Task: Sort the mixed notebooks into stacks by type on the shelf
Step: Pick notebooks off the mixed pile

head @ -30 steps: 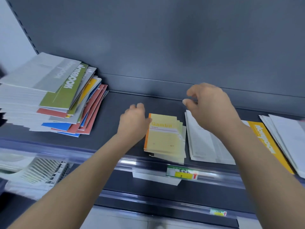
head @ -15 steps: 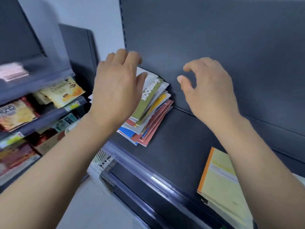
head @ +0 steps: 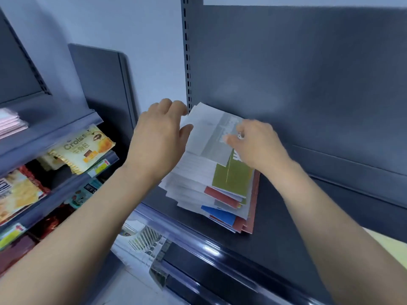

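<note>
- Mixed pile of notebooks [head: 198, 186] sits at the left end of the dark shelf [head: 277, 219], tight up by the slotted upright [head: 187, 62], its edges fanned out unevenly.
- On top is the grey notebook [head: 209, 133], lying askew; under it a green notebook [head: 231, 179], then red and blue covers poking out toward me.
- My right hand [head: 259, 146] is on the grey notebook's right edge: thumb down on the cover, fingers curled in behind, pinching it. It's blurred, so I can't say how far they reach under.
- My left hand [head: 160, 142] is against the pile's left side, thumb touching the grey cover's edge, fingers bent at the far corner. Whether they grip anything I cannot tell.
- Behind the pile, the plain dark back panel [head: 308, 84].
- Far right on the same shelf, a corner of a yellow notebook [head: 394, 247], well apart from the pile.
- Off to the left, neighbouring shelves with snacks: a croissant packet [head: 83, 148] and a pink stack [head: 11, 123] above it.
</note>
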`<state>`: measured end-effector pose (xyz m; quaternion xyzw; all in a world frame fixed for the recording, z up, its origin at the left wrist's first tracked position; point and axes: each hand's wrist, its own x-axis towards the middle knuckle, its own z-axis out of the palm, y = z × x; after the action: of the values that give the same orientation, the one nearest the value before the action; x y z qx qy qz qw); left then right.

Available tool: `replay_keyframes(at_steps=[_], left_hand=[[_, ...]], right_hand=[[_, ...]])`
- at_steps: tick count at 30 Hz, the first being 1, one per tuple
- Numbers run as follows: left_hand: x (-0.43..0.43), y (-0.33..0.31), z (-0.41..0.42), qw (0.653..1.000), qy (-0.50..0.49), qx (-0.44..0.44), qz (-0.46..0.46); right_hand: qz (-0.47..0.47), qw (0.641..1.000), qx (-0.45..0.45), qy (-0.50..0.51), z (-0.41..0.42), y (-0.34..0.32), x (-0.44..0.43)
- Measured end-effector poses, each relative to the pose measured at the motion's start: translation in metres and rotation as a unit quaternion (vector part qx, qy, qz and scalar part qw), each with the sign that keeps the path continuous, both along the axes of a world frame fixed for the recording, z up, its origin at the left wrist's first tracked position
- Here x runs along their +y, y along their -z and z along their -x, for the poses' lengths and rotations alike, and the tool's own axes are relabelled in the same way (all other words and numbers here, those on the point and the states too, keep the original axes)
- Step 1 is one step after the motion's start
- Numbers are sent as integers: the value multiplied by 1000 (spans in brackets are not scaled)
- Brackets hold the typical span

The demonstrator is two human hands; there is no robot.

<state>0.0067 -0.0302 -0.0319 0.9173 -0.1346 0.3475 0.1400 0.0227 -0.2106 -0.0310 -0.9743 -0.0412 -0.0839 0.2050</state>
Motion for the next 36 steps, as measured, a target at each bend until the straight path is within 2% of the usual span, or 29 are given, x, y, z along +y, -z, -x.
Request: replay_keyframes(at_steps=[4,8,11,13,17,19,23,28,36], left_hand=[[27,8,-22,998,36,50,13],[42,15,-38,994,59,90,35],[45,17,-43,989,69,121,45],[44,17,-44,986,75,137,51],[40,17,-42,983,63,164,54],[35,18,-39,974,26,220,43],[23,19,-36,930,-43,365,-14],[18,14,-36,924,-65,377,-6],[8,16,-19,926,-69,372,-13]], right_hand=[[-32,991,109,67,-18,17,28],[-62,979,135,137,-25,22,45],[-99,971,159,149,-32,20,52],[-114,971,134,161,-33,20,52],[-152,961,7,232,-23,6,39],[-142,958,-50,244,-15,-7,29],[-127,947,-132,264,0,-24,15],[-140,933,-158,292,18,-27,-2],[-147,937,-159,273,26,-25,-3]])
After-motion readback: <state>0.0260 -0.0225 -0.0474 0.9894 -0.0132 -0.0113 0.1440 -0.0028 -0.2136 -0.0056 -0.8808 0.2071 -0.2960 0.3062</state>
